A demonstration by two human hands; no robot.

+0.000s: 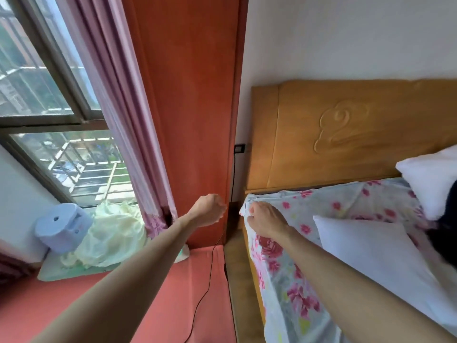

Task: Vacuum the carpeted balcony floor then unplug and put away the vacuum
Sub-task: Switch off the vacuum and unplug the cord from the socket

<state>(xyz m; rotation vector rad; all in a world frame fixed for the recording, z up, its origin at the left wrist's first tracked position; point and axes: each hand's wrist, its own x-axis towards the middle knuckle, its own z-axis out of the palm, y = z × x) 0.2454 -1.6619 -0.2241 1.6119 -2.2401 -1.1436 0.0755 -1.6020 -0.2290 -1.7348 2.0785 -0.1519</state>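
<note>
Left hand (209, 210) mid-frame, fingers curled, seemingly pinching the thin black cord (210, 273); right hand (265, 220) presses down on the floral bedsheet (284, 280) corner.

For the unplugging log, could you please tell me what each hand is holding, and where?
The left hand grips the thin black cord partway below the black wall socket. The right hand rests on the floral bedsheet corner.

— How is the room laid out?
— A window (57, 100) is set at the left, a curtain (128, 125) just right of it, then a wooden panel (188, 95). The bed (296, 280) is placed at the right, against its headboard (346, 134).
— And the cord (210, 268)?
— It is run along the carpeted floor (148, 305) up to a wall socket (239, 148) between panel and headboard.
</note>
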